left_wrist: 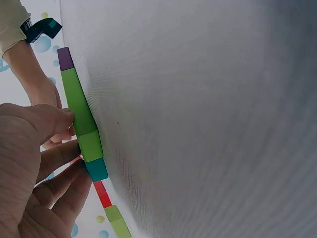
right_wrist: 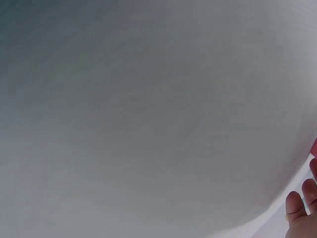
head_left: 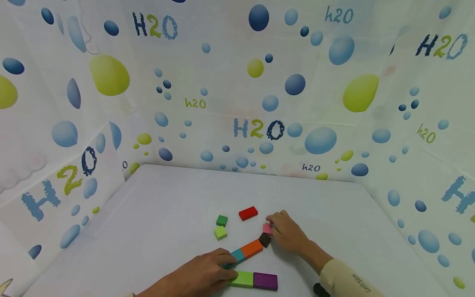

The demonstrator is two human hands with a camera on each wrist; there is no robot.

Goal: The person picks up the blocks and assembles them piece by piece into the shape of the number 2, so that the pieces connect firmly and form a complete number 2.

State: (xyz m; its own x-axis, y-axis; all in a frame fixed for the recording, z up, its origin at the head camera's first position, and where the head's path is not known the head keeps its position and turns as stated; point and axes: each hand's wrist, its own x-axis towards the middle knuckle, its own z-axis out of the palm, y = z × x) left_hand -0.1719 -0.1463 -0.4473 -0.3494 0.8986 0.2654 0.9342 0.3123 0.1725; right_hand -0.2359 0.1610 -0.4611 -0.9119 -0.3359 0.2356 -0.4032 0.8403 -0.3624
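My left hand (head_left: pixel 209 270) rests low at the left, its thumb touching the lime block (head_left: pixel 242 279) and its fingertips on the teal block (head_left: pixel 237 255). The lime block lies end to end with a purple block (head_left: pixel 265 281). Behind them, an orange block (head_left: pixel 252 248) continues from the teal one, and a black block (head_left: pixel 265 239) sits at its far end, turned at an angle. My right hand (head_left: pixel 287 231) has its fingers bent about a small pink block (head_left: pixel 266 229) beside the black one; the thumb's contact is hidden. In the right wrist view, only fingertips and a pink corner (right_wrist: pixel 314 148) show.
A red block (head_left: pixel 248 213) lies farther back on the white table (head_left: pixel 178 198). Left of it are a dark green block (head_left: pixel 222 220) and a light green block (head_left: pixel 220 233). A patterned curtain (head_left: pixel 222 82) surrounds the table's back and sides.
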